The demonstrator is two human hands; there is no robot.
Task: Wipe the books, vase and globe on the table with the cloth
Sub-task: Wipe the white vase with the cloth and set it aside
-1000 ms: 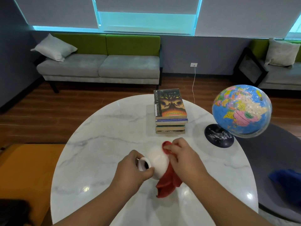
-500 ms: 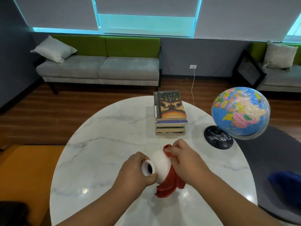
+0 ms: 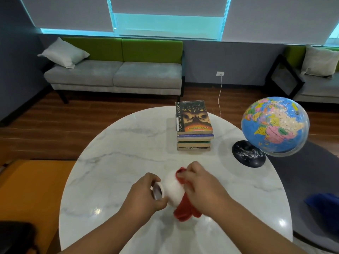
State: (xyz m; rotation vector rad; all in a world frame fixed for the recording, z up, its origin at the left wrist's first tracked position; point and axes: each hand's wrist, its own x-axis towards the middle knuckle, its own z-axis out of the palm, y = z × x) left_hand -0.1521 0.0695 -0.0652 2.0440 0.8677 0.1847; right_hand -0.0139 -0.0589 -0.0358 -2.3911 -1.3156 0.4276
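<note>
The left hand (image 3: pixel 145 195) is closed around the neck of a white vase (image 3: pixel 172 189), with the fingers curled at the rim. The vase is tilted on its side, so its open mouth points to the left and its round body lies between the two hands. The right hand (image 3: pixel 200 186) presses a red cloth (image 3: pixel 185 210) against the right side of the vase. Its fingers are bent and pinch the cloth at the top of the body, and the rest of the cloth hangs down below this hand, toward the table (image 3: pixel 113 169). I cannot tell if the vase touches the table or is held a little above it.

Beyond the right hand, well apart from it, a stack of books (image 3: pixel 193 129) lies flat on the white marble table, the top cover facing up. To the right of the books and farther right than the right hand stands a globe (image 3: pixel 275 125). Its ball is tilted over a dark round base (image 3: pixel 248 154), which sits near the right edge of the table.

Far behind the table a grey and green sofa (image 3: pixel 117 74) stands against the wall, with a pale cushion (image 3: pixel 63 52) at its left end.
</note>
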